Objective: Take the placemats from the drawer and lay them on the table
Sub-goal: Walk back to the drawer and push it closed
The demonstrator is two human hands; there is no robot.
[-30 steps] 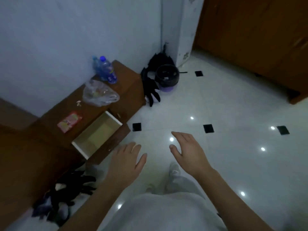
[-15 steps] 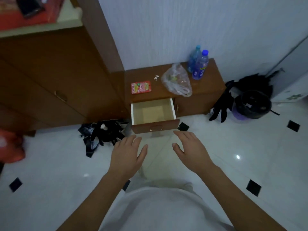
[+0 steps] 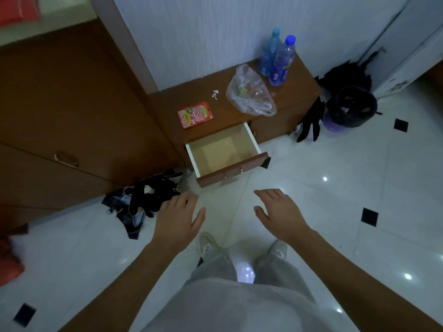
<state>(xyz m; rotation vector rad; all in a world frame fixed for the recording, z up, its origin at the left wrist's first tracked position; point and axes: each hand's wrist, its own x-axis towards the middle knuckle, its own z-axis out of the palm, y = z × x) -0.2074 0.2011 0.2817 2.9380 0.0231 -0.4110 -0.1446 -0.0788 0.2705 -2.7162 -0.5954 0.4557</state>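
A small drawer (image 3: 239,170) with a brown front and pale inside stands pulled out of a low brown cabinet (image 3: 282,121), above the white tiled floor. Its pale bottom shows; I cannot make out a placemat lying in it. My left hand (image 3: 178,218) hovers over the floor in front of the drawer and to its left, fingers spread, holding nothing. My right hand (image 3: 279,213) hovers just in front of the drawer's right side, also spread and empty. No table is in view.
On the cabinet top lie a red packet (image 3: 195,114), a clear plastic bag (image 3: 249,92) and two blue bottles (image 3: 276,59). Dark clothes (image 3: 143,200) lie on the floor at the left. A black bin (image 3: 352,109) stands at the right. Tall brown cupboards (image 3: 60,116) fill the left.
The view has swung from the open floor round to face the drawer, which now sits centred just beyond my hands. Both hands stay spread and empty.
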